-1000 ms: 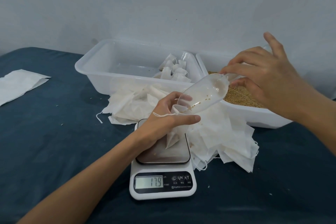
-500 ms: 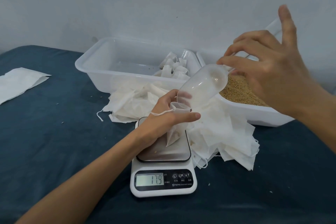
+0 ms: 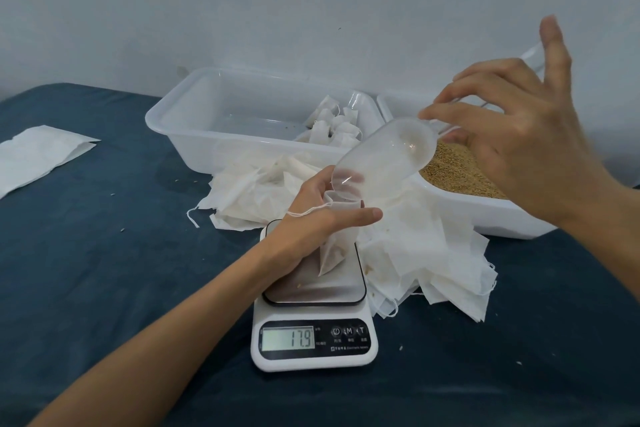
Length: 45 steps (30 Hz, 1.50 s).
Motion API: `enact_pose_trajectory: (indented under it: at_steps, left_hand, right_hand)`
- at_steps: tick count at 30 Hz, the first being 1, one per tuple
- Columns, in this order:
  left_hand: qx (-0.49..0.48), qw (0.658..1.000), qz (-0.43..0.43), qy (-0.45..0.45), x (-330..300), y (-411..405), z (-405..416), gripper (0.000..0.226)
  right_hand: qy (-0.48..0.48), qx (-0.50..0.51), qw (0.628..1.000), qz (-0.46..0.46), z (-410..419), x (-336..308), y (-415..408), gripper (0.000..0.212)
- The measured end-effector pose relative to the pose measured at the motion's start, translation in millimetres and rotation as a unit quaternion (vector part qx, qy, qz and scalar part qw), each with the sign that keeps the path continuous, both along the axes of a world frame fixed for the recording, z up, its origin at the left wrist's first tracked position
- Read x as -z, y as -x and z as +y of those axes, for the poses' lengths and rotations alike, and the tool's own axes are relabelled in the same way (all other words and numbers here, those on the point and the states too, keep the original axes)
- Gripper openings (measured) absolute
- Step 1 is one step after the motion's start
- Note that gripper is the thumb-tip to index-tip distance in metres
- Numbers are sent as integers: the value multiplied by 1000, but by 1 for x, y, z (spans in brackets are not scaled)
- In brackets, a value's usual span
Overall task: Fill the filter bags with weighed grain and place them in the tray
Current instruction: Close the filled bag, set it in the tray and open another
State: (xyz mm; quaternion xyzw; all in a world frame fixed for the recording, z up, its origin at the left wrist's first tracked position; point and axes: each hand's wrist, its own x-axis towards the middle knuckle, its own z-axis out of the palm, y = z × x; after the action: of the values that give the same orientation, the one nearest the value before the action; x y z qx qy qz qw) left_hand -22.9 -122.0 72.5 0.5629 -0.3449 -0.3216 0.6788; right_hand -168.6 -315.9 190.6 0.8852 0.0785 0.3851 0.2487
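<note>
My left hand [image 3: 313, 215] grips the open mouth of a white filter bag [image 3: 337, 243] that hangs over the steel platform of a white kitchen scale [image 3: 313, 343]; the display reads 17.9. My right hand [image 3: 519, 139] pinches the handle of a clear plastic scoop [image 3: 384, 156], tilted steeply with its lip in the bag's mouth. The scoop looks empty. Behind stands a clear tray [image 3: 194, 107] with several filled bags [image 3: 334, 125] at its right end. A second tub [image 3: 491, 215] at the right holds tan grain [image 3: 457, 173].
A heap of empty filter bags [image 3: 433, 253] spreads between the scale and the tubs on the dark blue cloth [image 3: 104, 270]. A flat white sheet [image 3: 38, 152] lies at the far left. A wall rises close behind the tubs.
My right hand has risen and tipped the scoop steeper into the bag; the grains seen in it before are gone. The left hand and the 17.9 reading are unchanged.
</note>
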Motion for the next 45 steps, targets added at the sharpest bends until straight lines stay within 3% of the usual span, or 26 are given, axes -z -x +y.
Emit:
enact_pose_trajectory:
  at_steps: [4,8,11,14,18,21,23,26,29,33,37,40,43,45]
  left_hand:
    - [2,1000,3,-7,-1,0,-1,49]
    - [-10,999,-21,-31,-1,-2,-3,45]
    - [0,999,-27,-33,1,0,-5,45]
    - [3,999,-45,-31,5,-1,-6,41]
    - [1,995,-77,-58,14,-5,-7,31]
    - [-7,991,-119,-65,19,-6,-10,11]
    - [6,991,-128,-38,22,-6,-12,18]
    - [10,992,-125,-1,21,-8,-12,21]
    - [-21,991,-131,16,8,-16,-13,20]
    - [-123,971,-204,34,-24,-45,-29,21]
    - [-228,948,-211,65,-58,-93,-62,23]
    - [-269,936,-229,-2,-67,-126,-94,24]
    - [-227,932,-242,-148,-55,-144,-118,23]
    - [-187,906,-287,-249,-45,-152,-129,22]
  right_hand:
    - [-90,24,996,8,-7,5,1,20]
    - [-235,74,969,28,-32,15,5,21]
    - [-358,125,925,20,-62,29,6,26]
    - [-469,243,849,16,-93,48,4,31]
    - [-493,365,786,77,-117,73,1,30]
    - [-515,385,755,125,-121,81,-4,26]
    - [-527,384,743,151,-124,80,-6,29]
    - [-523,389,741,161,-125,80,-7,36]
    - [-507,370,773,95,-122,89,-7,33]
    - [-527,326,784,41,-119,99,-7,22]
    - [-536,317,782,32,-118,98,-5,18]
    - [-532,302,791,7,-115,98,-4,12]
    - [-523,290,801,-16,-113,97,-3,13]
    - [-524,285,802,-29,-112,98,-1,16]
